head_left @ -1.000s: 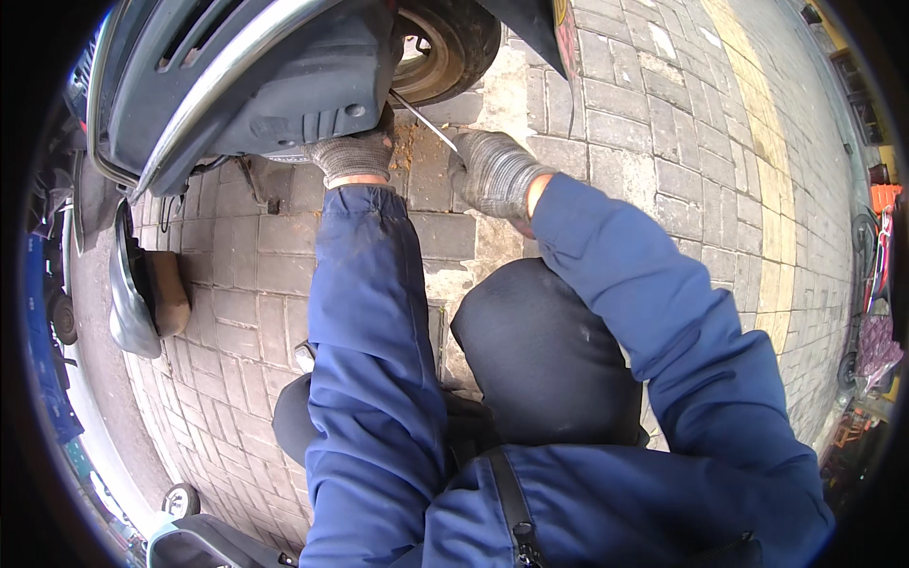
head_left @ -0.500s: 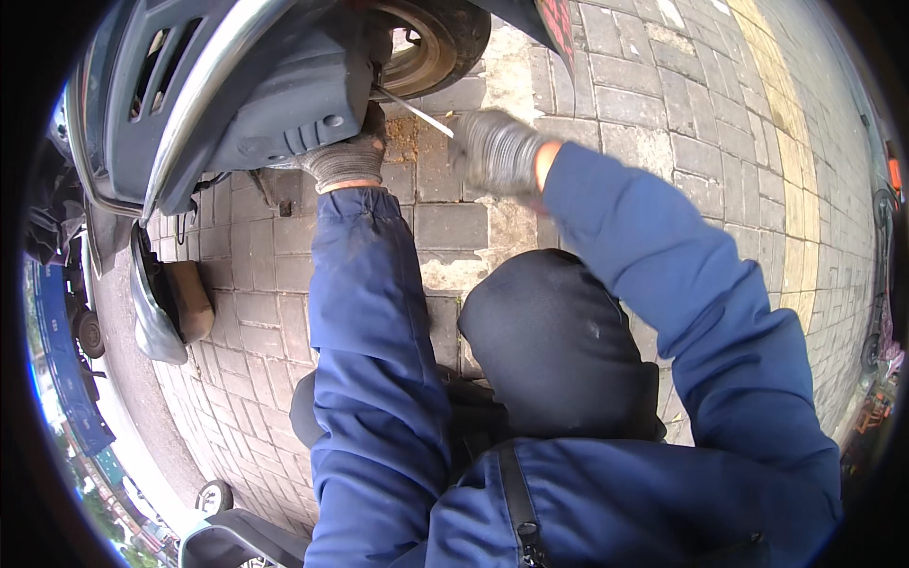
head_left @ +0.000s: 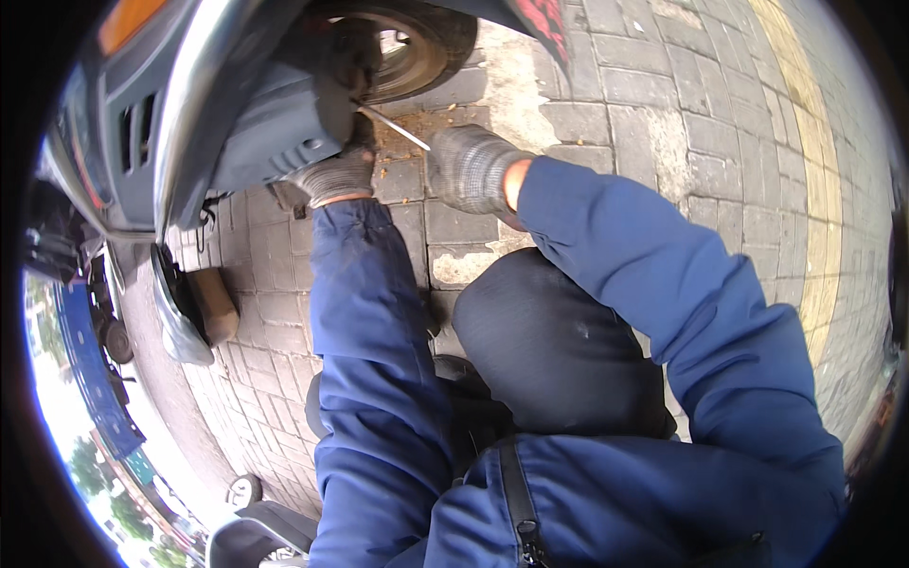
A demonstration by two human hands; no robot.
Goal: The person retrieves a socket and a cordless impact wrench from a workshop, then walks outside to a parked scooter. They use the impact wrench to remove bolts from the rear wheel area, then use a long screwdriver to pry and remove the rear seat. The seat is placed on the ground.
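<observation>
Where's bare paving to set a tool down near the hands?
Free: pavers right of the right hand, out to the yellow strip; a smaller patch between left sleeve and knee. Crowded: under the scooter, around the wheel, left hand and rod.

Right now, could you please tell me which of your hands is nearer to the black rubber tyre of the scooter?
Left. The left hand in its grey knit glove rests against the dark grey scooter body panel just below the black rubber tyre; the right hand holds the thin metal rod farther back over the paving.
</observation>
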